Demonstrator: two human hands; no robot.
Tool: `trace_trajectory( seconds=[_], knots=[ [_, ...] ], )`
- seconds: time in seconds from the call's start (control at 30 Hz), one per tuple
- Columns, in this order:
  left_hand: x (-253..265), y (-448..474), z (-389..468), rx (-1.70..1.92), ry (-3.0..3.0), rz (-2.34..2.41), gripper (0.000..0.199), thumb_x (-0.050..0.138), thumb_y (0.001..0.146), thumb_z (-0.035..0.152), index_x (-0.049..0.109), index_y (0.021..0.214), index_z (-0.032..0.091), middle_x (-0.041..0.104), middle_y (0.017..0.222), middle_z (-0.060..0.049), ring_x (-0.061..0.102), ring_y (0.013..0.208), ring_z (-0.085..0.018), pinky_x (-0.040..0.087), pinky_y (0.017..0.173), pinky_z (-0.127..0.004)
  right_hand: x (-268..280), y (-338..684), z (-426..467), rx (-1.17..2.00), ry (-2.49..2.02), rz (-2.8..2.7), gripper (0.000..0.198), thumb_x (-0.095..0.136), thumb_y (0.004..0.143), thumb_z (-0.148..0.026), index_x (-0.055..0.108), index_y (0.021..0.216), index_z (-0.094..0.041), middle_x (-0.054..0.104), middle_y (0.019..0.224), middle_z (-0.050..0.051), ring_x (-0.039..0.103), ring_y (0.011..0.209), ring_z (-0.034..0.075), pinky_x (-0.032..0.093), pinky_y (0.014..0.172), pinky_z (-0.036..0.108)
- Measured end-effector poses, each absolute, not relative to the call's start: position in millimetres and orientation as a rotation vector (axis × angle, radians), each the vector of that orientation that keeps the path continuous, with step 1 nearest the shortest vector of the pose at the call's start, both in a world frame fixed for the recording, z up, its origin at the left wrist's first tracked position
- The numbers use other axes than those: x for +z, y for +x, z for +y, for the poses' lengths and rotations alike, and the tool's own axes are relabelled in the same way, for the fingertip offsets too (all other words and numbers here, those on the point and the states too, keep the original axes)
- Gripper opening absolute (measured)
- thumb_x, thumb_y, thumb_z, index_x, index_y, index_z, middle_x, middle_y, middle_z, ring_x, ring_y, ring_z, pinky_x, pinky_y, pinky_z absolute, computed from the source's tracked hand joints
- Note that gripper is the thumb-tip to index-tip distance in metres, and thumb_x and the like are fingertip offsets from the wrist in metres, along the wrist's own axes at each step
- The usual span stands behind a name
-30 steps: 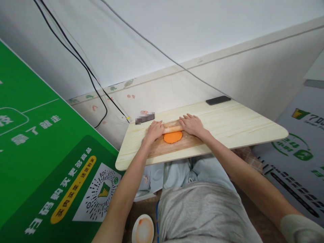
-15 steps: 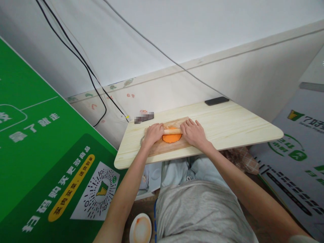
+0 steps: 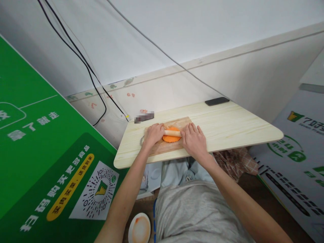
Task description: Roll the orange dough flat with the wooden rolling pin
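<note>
On the wooden board (image 3: 165, 147), which lies on the left part of the pale wood-grain worktop (image 3: 240, 125), a plain, light-coloured rolling pin (image 3: 172, 133) rests across a piece of orange dough (image 3: 171, 139). The dough is flat and roughly round, bright and even in colour, showing on both the far and near sides of the pin. The board looks worn brown, with whitish smears on its far part, and a metal ring (image 3: 142, 140) shows at its left end. The left hand (image 3: 154, 133) lies palm down over the pin's left end, fingers close together; the right hand (image 3: 194, 139) covers the right end, fingers slightly parted. Both touch the pin, but their undersides are hidden, so I cannot tell whether either is closed around it. The pin's long axis runs left to right, nearly square across the person's front, its right end slightly nearer the body. Both tips are hidden under the hands.
</note>
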State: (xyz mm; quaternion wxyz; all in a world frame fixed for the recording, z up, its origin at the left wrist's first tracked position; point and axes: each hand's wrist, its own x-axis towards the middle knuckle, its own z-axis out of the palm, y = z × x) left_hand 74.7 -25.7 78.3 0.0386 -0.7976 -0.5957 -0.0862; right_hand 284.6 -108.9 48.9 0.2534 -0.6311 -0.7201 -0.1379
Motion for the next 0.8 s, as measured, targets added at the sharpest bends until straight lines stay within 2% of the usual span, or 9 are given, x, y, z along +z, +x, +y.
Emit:
trace_trajectory(
  seconds=[0.2,0.4,0.53,0.67,0.8],
  knots=[
    [77,75,-26,-0.272,-2.462,-1.828,0.048,0.032,0.109,0.023,0.074,0.131,0.021,0.077,0.137,-0.010,0.069,0.130,-0.025,0.047,0.116,-0.035,47,283,-119,-0.376,-1.725,-1.956,0.060,0.029,0.111,-0.031,0.059,0.153,0.001,0.062,0.155,0.028,0.053,0.151,0.036,0.035,0.125,0.052],
    [74,74,-22,-0.284,-2.462,-1.823,0.047,0.032,0.110,0.023,0.073,0.132,0.021,0.077,0.138,-0.009,0.068,0.132,-0.023,0.045,0.118,-0.034,65,293,-93,-0.264,-1.787,-2.097,0.059,0.024,0.114,-0.033,0.072,0.135,-0.007,0.069,0.147,0.023,0.052,0.150,0.034,0.031,0.127,0.052],
    [75,76,-14,-0.272,-2.451,-1.857,0.045,0.034,0.109,0.025,0.073,0.132,0.022,0.077,0.138,-0.009,0.069,0.129,-0.024,0.047,0.115,-0.035,80,300,-75,-0.222,-1.806,-2.197,0.057,0.021,0.116,-0.032,0.072,0.134,-0.014,0.069,0.148,0.018,0.049,0.151,0.033,0.032,0.124,0.055],
    [76,79,-1,-0.245,-2.437,-1.922,0.049,0.034,0.108,0.026,0.070,0.140,0.019,0.074,0.143,-0.013,0.068,0.132,-0.026,0.047,0.116,-0.038,87,303,-56,-0.199,-1.817,-2.287,0.056,0.021,0.115,-0.030,0.073,0.130,-0.017,0.070,0.145,0.017,0.055,0.141,0.034,0.038,0.117,0.058],
    [75,79,12,-0.314,-2.487,-1.931,0.055,0.037,0.104,0.020,0.063,0.152,0.015,0.066,0.156,-0.013,0.062,0.143,-0.026,0.042,0.123,-0.038,88,305,-32,-0.150,-1.840,-2.296,0.055,0.024,0.114,-0.032,0.071,0.137,-0.017,0.069,0.146,0.018,0.057,0.138,0.035,0.039,0.114,0.057]
  ],
)
